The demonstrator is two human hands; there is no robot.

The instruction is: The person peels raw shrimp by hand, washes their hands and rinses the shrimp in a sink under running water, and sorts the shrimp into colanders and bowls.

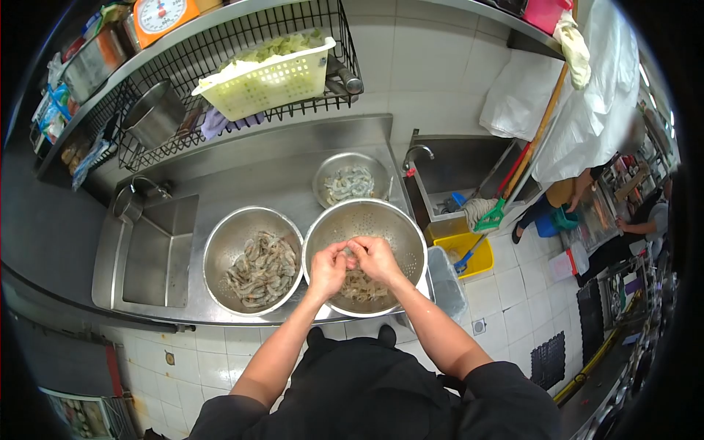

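Over a perforated steel colander, my left hand and my right hand meet with fingers pinched together. Between them is a small greyish piece, probably a shrimp, mostly hidden by the fingers. Brown-grey shells or scraps lie in the colander below my hands. To its left, a large steel bowl holds a heap of unpeeled shrimp. Behind the colander, a smaller steel bowl contains paler, bluish-grey shrimp.
A steel sink with a faucet is at the left. Above hangs a wire rack with a pale green basket. At the right are another sink, a yellow bucket, mop handles and a clear bin. Other people stand at the far right.
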